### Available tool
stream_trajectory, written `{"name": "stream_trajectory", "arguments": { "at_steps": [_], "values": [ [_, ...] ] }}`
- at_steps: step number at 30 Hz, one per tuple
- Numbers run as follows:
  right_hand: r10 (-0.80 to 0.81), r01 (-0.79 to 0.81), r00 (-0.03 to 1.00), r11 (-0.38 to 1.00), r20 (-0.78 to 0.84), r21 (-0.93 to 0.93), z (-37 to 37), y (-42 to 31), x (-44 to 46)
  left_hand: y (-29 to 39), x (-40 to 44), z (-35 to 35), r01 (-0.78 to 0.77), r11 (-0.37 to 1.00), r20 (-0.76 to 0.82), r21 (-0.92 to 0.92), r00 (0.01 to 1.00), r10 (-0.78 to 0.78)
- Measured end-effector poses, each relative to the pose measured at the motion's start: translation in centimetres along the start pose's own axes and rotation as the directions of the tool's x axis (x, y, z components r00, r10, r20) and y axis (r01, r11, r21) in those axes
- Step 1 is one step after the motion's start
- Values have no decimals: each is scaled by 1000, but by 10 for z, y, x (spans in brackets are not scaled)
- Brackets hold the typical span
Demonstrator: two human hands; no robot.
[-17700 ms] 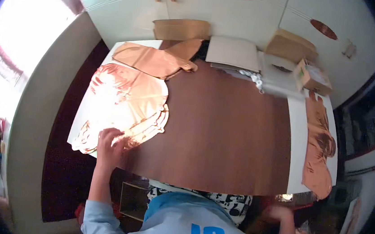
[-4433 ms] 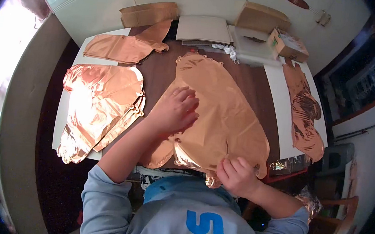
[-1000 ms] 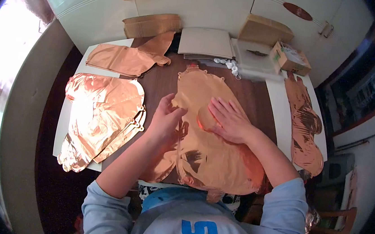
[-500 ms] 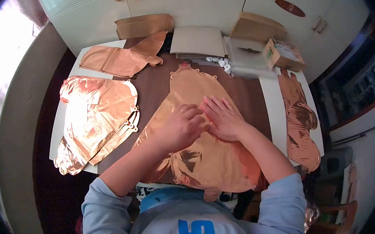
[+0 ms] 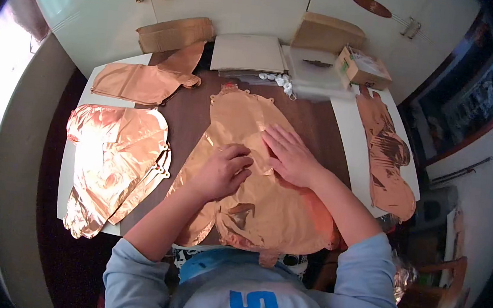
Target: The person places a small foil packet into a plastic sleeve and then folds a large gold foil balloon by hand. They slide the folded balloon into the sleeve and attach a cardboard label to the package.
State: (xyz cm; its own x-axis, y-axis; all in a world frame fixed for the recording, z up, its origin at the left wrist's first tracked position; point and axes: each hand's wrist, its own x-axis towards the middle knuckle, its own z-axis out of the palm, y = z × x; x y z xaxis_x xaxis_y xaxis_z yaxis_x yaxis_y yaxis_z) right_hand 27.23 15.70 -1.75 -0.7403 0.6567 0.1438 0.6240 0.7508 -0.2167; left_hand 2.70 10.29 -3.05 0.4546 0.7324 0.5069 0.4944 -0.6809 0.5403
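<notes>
A flat copper-coloured foil balloon [image 5: 288,211] lies in front of me on the brown table, its narrower end with small tabs pointing away. Its lower left part is creased and shiny. My right hand [image 5: 292,157] rests palm down on the balloon's middle, fingers stretched out. Just left of it, my left hand [image 5: 224,172] has its fingers curled in over the foil. Whatever is between those fingertips, if anything, is hidden. The balloon's near edge reaches the table's front edge, and a short tail [image 5: 268,259] hangs over it.
Stacked shiny foil balloons [image 5: 118,162] lie at the left, with another folded foil piece [image 5: 140,81] behind them. A long foil piece [image 5: 384,152] lies at the right. At the back stand a grey-white stack [image 5: 247,53], a white ribbon bundle [image 5: 283,83], clear bags [image 5: 314,71] and a small box [image 5: 364,67].
My left hand has drawn back to the left, away from my right hand, with its fingers more curled. My right hand stays flat on the foil. The whole view has shifted slightly.
</notes>
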Motion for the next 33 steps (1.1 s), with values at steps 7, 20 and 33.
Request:
{"name": "stream_trajectory", "arguments": {
  "at_steps": [7, 20, 33],
  "values": [
    [17, -10, 997, 996, 82, -86, 2, -4, 0, 6, 4, -7, 9, 1000, 22, -23, 1000, -8],
    [10, 3, 994, 993, 108, -120, 3, -3, -1, 7, -9, -16, -42, 996, 53, 75, 998, 38],
    [672, -645, 730, 616, 126, 453, -67, -133, -186, 22, -6, -17, -33, 969, 128, 246, 992, 2]
  ]
}}
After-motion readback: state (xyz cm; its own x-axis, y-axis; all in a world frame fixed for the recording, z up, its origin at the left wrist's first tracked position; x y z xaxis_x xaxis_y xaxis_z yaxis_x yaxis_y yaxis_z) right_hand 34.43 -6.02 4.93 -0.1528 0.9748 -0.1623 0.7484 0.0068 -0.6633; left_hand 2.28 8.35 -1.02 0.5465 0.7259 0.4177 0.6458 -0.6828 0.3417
